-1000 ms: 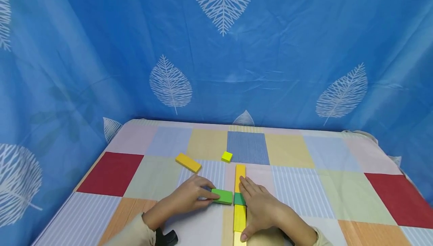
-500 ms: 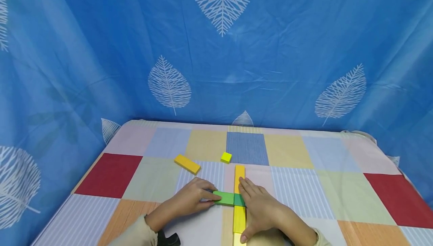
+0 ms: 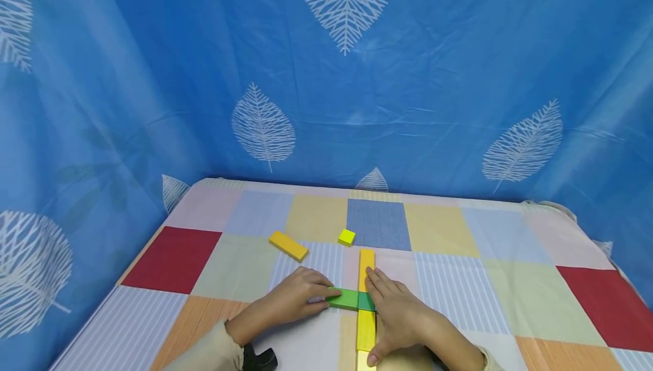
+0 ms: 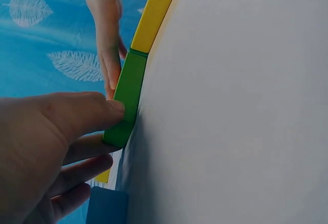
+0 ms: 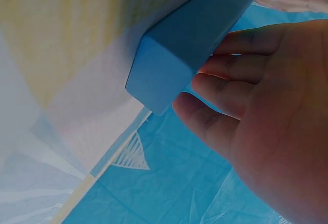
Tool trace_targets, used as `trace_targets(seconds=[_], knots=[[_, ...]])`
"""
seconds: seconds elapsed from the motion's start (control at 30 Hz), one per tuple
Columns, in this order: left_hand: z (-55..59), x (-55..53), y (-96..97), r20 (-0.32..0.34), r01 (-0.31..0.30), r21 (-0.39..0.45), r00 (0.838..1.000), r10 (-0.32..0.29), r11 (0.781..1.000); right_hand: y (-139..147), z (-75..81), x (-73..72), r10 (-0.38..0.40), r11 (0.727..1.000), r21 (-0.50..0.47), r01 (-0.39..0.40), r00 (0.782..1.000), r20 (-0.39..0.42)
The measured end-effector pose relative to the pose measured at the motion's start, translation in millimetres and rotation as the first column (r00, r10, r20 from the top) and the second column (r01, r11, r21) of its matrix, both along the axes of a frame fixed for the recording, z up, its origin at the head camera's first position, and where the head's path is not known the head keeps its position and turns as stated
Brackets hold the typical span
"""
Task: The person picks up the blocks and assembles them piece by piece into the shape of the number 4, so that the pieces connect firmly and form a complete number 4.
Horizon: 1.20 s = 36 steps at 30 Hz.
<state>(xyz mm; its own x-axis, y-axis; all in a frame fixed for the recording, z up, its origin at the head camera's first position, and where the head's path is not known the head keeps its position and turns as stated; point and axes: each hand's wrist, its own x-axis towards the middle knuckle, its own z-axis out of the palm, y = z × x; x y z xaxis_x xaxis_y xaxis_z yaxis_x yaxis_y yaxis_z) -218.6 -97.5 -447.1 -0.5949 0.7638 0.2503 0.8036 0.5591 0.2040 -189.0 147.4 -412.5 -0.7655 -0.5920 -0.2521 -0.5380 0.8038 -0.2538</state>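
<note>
Light green block point(image 3: 349, 301) now set against dark green block point(image 3: 365, 301)

The gap seen a second ago has been closed; a side arm is apparently formed on the row point(image 3: 365, 334). The light green block is pinched by the left hand point(image 3: 298, 297). The right hand point(image 3: 405, 314) is laid straight-fingered along the row's right side. In the head view, seven blocks are counted: two green, two orange (one loose point(image 3: 288, 246)), three yellow (one small, loose point(image 3: 346, 238)).

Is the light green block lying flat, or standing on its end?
Flat: the head view shows the light green block with its broad face up.
</note>
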Motion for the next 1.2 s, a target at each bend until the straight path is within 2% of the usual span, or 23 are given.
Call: trace_targets(seconds=[0.23,0.37,0.43,0.53,0.7,0.77,0.9,1.03,1.2], knots=[[2.8,0.3,-0.6,0.033,-0.023,-0.023,0.999,0.024,0.999,-0.6,-0.2,-0.6,-0.003,1.000,0.003,0.003,1.000,0.003],[10.5,-0.2,-3.1,0.080,-0.049,-0.074,0.995,0.055,0.996,0.3,0.0,-0.6,-0.007,1.000,-0.008,0.007,1.000,0.005],[16.1,-1.1,-6.7,0.125,-0.070,-0.106,0.989,0.083,0.992,0.4,0.0,-0.7,-0.008,1.000,-0.015,0.008,1.000,0.007],[23.6,-2.4,-14.4,0.203,-0.129,-0.170,0.966,0.162,0.977,0.4,0.0,-1.0,-0.005,1.000,-0.018,0.005,1.000,0.001],[36.7,-3.9,-25.5,0.301,-0.211,-0.271,0.908,0.290,0.939,1.0,0.0,-0.7,0.000,1.000,-0.024,0.000,1.000,0.002],[40.8,-4.3,-27.5,0.324,-0.223,-0.295,0.892,0.317,0.929,1.2,0.2,-0.7,0.000,1.000,-0.023,0.000,1.000,0.003],[43.3,-4.5,-28.3,0.349,-0.227,-0.317,0.875,0.336,0.921,1.2,0.3,-1.2,0.001,1.000,-0.019,0.000,1.000,0.004],[41.2,-4.5,-27.4,0.339,-0.220,-0.319,0.882,0.328,0.922,1.1,-0.5,-1.6,0.001,1.000,-0.020,-0.001,1.000,0.012],[35.5,-5.0,-23.3,0.274,-0.195,-0.294,0.920,0.279,0.936,1.5,-1.1,-1.6,0.004,1.000,-0.021,-0.004,1.000,0.016]])
